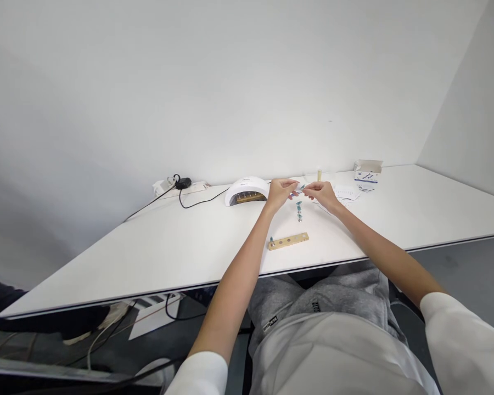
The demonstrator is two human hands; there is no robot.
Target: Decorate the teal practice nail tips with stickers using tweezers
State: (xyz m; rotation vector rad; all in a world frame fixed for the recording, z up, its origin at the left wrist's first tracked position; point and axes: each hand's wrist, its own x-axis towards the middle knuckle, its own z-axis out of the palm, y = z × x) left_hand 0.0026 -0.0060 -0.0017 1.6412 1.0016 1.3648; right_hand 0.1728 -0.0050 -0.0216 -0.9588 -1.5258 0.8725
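My left hand (pixel 282 192) and my right hand (pixel 321 194) are close together over the table, fingers pinched. Between the fingertips shows a small teal nail tip (pixel 302 187), at my right hand's fingers. Something small and white, too blurred to name, is at my left fingertips. Just below the hands, several teal nail tips (pixel 299 210) on little metallic stands form a row on the table. Nearer to me lies a gold-coloured holder strip (pixel 288 241) with round spots, and one small stand with a teal tip (pixel 271 241) is upright at its left end.
A white arched nail lamp (pixel 247 186) stands left of my hands, another gold strip with stands inside it. Its cable runs to a black adapter (pixel 183 183). At the back right are an open alcohol pad box (pixel 366 176), white papers (pixel 346 192) and a small upright yellowish bottle (pixel 319 175).
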